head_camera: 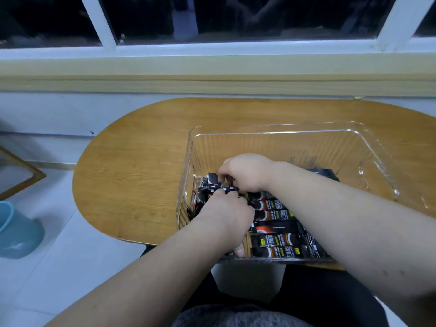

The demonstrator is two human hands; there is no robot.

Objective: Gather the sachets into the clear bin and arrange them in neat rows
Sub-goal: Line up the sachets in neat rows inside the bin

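Note:
A clear plastic bin (283, 133) stands on the oval wooden table (141, 161). Several black and red stick sachets (276, 241) lie side by side along the bin's near side. Both of my hands are inside the bin at its left end. My left hand (226, 211) grips a bunch of sachets (212, 187) that stand on end against the left wall. My right hand (245, 172) pinches the tops of the same bunch from the far side. A dark sachet (325, 173) shows behind my right forearm. The far half of the bin holds nothing.
A blue bucket (16, 230) stands on the white floor at the left. A wood-framed panel (21, 175) leans further back on the left. A windowsill and window (212, 67) run behind the table. My dark-clothed lap (259, 303) is below the table's near edge.

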